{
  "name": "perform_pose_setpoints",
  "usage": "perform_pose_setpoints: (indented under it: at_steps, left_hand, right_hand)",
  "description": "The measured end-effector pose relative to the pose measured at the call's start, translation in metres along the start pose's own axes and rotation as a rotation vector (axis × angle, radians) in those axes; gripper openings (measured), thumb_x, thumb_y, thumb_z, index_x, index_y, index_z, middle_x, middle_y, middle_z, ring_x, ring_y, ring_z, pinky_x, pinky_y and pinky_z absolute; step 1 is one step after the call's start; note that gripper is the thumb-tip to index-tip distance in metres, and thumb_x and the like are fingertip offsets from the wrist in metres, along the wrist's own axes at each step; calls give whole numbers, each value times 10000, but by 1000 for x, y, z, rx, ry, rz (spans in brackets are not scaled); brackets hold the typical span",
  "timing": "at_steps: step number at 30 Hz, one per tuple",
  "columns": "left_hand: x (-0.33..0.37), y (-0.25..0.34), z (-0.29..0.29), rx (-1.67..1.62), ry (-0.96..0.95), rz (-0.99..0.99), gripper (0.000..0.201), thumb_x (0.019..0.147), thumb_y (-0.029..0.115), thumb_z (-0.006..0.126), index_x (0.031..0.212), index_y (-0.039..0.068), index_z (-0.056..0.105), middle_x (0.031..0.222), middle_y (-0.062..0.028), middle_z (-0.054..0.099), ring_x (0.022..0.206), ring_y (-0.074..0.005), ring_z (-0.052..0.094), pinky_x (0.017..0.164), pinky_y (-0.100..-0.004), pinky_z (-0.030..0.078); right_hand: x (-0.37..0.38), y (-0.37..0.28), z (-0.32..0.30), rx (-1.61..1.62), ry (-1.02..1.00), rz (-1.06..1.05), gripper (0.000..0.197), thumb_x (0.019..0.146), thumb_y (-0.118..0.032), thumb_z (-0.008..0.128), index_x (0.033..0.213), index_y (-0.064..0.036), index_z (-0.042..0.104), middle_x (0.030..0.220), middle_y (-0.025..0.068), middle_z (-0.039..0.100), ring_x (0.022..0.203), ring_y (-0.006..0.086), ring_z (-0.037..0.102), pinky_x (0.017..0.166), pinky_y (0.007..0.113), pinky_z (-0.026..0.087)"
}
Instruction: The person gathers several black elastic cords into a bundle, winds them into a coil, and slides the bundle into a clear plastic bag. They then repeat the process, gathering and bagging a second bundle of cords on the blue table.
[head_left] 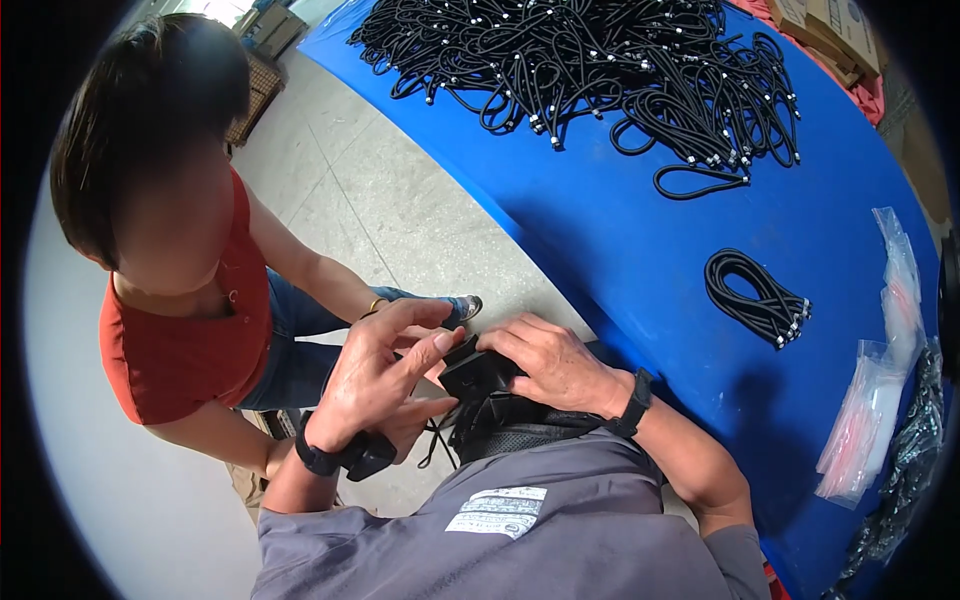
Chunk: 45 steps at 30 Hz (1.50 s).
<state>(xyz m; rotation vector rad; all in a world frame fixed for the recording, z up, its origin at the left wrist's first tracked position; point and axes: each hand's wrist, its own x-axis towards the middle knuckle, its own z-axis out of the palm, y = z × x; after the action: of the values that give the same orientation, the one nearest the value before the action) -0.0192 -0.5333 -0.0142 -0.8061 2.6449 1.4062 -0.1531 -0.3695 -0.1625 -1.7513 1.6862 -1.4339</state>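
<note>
Grey short-sleeved shirt [600, 535] nearest, cut off below; small black box-like device [468, 380] at waist, partly hidden by right hand [548, 362] gripping it. Left hand [380, 372] loosely spread alongside, contact unclear. Blue-covered worktop [610, 210], edge just beyond right hand, offers open room around looped black cord bundle [776, 296].

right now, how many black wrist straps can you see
2: left strap on your left wrist, right strap on your right wrist; others may be hidden.
</note>
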Motion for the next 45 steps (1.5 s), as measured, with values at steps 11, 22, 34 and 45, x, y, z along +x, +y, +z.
perform_pose_setpoints:
  at_steps: [11, 22, 34, 45]
  left_hand:
    - [13, -13, -9, 102, -115, -31, 425, 1017, 272, 663, 1287, -54, 627, 1144, -150, 711, 1050, -217, 704, 883, -311, 559]
    - [-44, 61, -26, 115, -19, 354, 314, 1012, 215, 650, 1218, -22, 660, 1019, -151, 722, 940, -263, 724, 811, -360, 554]
    - [-71, 49, -17, 369, -543, 577, 204, 985, 212, 652, 957, 21, 719, 1059, -94, 709, 1042, -279, 705, 1085, -448, 423]
    - [-84, 15, -20, 64, -662, 661, 192, 937, 141, 688, 1061, -7, 693, 1075, -148, 675, 1139, -360, 655, 1025, -504, 502]
  right_hand:
    - [14, -5, 23, 9, -52, 37, 457, 731, -43, 757, 1157, -19, 595, 1112, 141, 612, 1090, 358, 606, 916, 468, 532]
    - [13, 11, 19, 131, -91, 105, 501, 721, -35, 771, 1192, -50, 601, 1150, 146, 646, 1113, 379, 626, 934, 467, 534]
    - [12, 16, 8, 234, -120, 85, 554, 736, 10, 764, 1252, -55, 574, 1158, 153, 675, 1094, 381, 667, 921, 451, 554]
    - [17, 3, 0, 241, -88, 88, 588, 729, 30, 778, 1273, -70, 575, 1172, 137, 685, 1104, 363, 677, 918, 433, 565]
